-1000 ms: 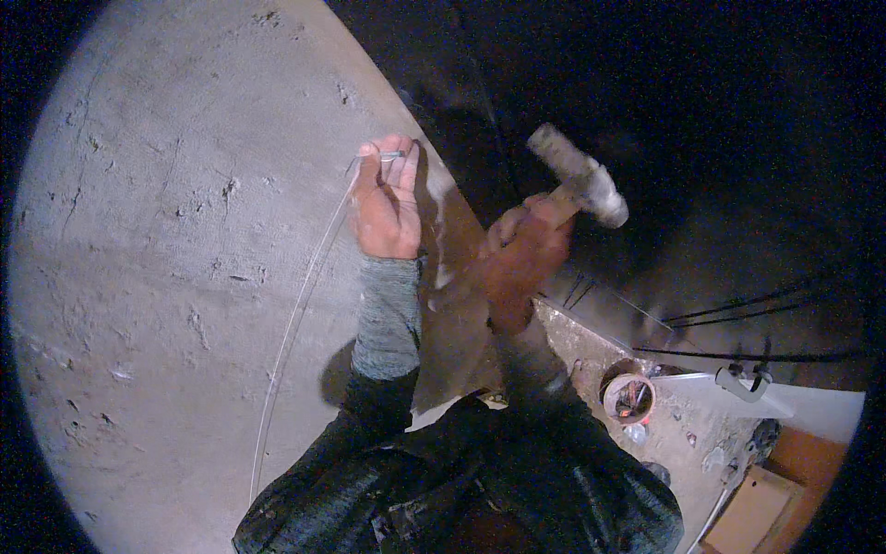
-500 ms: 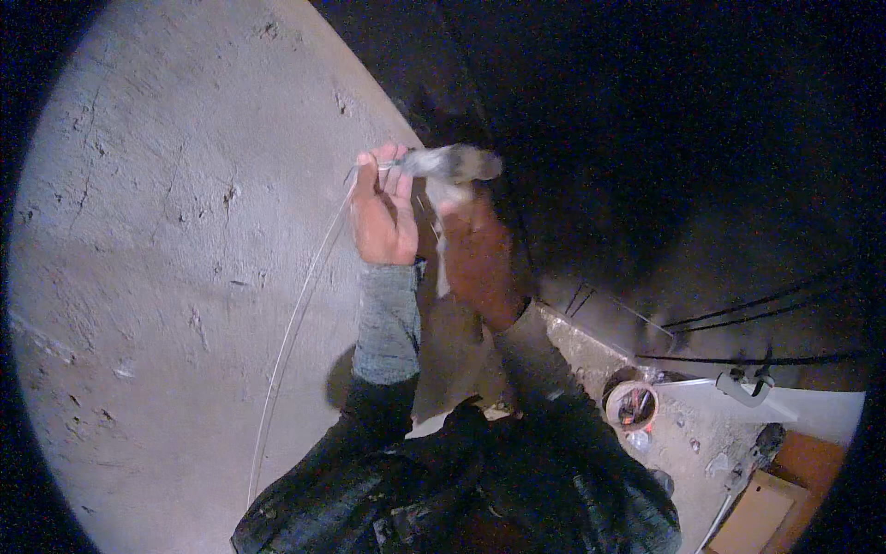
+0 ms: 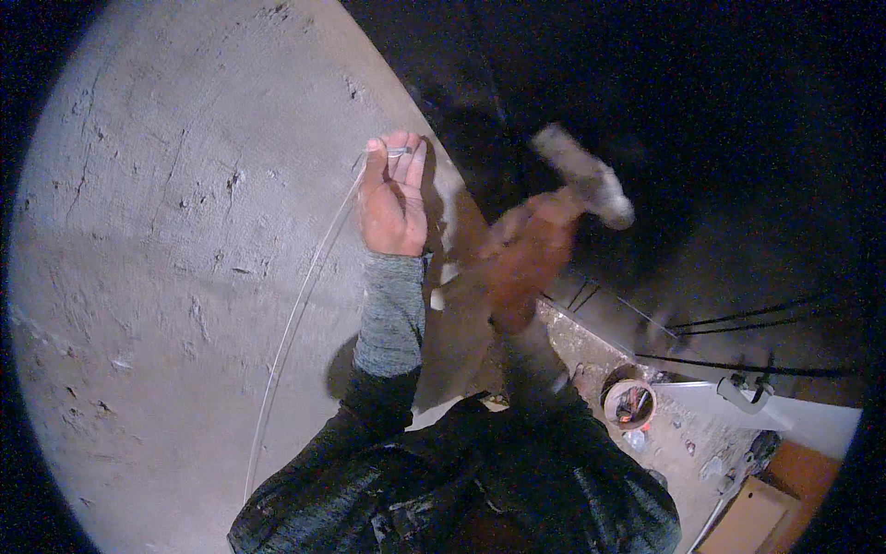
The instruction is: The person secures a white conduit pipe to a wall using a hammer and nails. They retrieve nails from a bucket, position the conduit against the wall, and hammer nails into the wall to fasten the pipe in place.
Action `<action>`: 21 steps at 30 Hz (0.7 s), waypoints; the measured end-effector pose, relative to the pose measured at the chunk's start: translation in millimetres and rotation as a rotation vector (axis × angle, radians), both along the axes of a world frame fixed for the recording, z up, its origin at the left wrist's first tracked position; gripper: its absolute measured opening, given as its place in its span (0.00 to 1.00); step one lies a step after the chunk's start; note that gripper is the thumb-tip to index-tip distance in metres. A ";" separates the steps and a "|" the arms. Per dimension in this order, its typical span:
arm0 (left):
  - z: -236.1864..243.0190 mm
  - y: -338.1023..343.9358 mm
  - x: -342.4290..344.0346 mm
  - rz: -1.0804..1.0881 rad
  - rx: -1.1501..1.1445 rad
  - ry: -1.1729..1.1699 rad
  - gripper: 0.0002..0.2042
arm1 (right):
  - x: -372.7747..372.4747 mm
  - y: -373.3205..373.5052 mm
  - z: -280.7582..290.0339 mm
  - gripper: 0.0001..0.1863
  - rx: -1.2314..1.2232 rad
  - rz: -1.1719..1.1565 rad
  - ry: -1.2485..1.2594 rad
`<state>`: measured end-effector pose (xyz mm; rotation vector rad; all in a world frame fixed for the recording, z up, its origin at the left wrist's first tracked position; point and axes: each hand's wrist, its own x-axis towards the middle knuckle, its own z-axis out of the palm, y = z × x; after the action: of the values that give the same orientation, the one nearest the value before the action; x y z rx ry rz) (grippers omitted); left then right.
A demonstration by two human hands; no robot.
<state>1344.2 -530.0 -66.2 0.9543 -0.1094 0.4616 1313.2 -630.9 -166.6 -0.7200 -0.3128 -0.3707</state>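
Note:
A thin white cable (image 3: 293,319) runs up the rough grey wall (image 3: 185,277) on my left to the fingertips of my left hand (image 3: 395,208). That hand is raised against the wall near its edge, thumb and fingers pinching the cable's upper end. A small shiny metal piece (image 3: 399,150) shows by the fingers; its kind is too small to tell. My right hand (image 3: 531,254), smeared by motion, is wrapped round the handle of a hammer. The hammer head (image 3: 591,175) is out to the right, apart from the wall and the left hand.
At the lower right stands a round bucket (image 3: 606,399) with tools in it. Black cables (image 3: 757,365) cross the dark area on the right. A white curved pipe (image 3: 746,395) and a cardboard box (image 3: 752,522) lie beyond the debris-strewn floor (image 3: 688,434).
The hammer has swung away from the left fingertips, out to the right, with my right hand. My left hand still pinches the cable at nearly the same place on the wall.

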 end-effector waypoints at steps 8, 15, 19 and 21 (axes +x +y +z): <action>0.7 1.4 -3.1 0.047 -0.061 0.064 0.27 | -0.8 8.4 -1.3 0.06 -0.063 -0.073 0.107; 2.6 0.7 1.5 0.191 0.265 -0.054 0.21 | -2.5 -5.1 34.8 0.12 -1.002 -0.307 0.114; 3.0 0.2 -2.3 0.061 -0.048 0.045 0.21 | -11.0 -3.9 61.7 0.10 -1.053 -0.638 -0.079; -0.9 2.0 -3.2 0.174 0.427 -0.044 0.21 | -9.2 7.0 44.3 0.09 -1.171 -0.728 -0.133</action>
<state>1341.0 -528.0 -67.2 1.3795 -0.1694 0.6346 1304.0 -623.9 -122.4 -1.9812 -0.3780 -0.9490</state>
